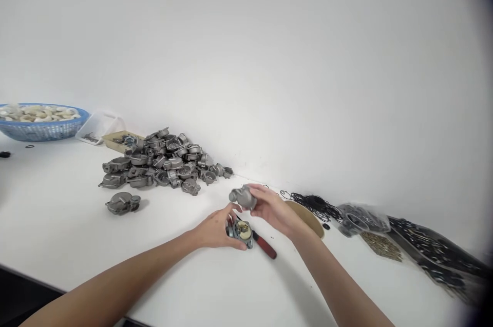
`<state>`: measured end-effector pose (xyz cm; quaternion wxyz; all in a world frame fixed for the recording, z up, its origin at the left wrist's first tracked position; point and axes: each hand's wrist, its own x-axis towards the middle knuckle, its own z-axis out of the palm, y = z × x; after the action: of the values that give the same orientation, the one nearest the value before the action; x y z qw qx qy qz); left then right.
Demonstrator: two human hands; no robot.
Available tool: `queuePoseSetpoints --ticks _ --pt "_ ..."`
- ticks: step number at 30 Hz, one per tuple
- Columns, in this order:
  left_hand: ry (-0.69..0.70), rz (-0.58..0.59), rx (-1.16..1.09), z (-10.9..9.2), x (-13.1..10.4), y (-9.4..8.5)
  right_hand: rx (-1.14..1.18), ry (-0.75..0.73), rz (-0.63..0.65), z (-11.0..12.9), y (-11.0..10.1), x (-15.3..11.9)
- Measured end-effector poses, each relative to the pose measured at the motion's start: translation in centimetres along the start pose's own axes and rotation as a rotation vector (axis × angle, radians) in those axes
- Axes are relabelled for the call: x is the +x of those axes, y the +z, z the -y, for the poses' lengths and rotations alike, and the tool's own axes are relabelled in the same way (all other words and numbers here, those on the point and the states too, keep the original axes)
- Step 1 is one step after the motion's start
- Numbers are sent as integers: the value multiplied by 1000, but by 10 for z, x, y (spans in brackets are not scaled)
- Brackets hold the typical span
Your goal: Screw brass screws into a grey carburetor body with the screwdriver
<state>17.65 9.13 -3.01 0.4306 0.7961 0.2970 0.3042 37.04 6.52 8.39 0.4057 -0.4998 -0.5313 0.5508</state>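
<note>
Near the middle of the table, my left hand (219,228) grips a carburetor body (244,231) from its left side, thumb in front and fingers behind. A cream-coloured float shows on its upturned face. Just above it, my right hand (269,205) holds a grey metal float bowl (245,197) between thumb and fingers, tilted and apart from the body. A tool with a red handle (265,247), perhaps a screwdriver, lies right beside the carburetor body; its far end is hidden.
Grey float bowls are heaped in a pile (165,160) at the back left, with a single bowl (122,203) in front. Behind stand a blue basket (46,132) and a white tray (100,124). Black rubber rings (318,205), a plastic bag (362,218) and screws (381,246) lie right.
</note>
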Motion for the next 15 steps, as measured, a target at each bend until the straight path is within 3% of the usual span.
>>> queuePoseSetpoints --ticks 2,5,15 --pt "2 -22 -43 -1 -2 6 89 35 5 -8 0 -31" --pt "18 -42 -94 -3 -5 11 193 59 -16 -20 6 -55" --pt "53 -32 -102 -13 -10 14 336 117 9 -37 15 -59"
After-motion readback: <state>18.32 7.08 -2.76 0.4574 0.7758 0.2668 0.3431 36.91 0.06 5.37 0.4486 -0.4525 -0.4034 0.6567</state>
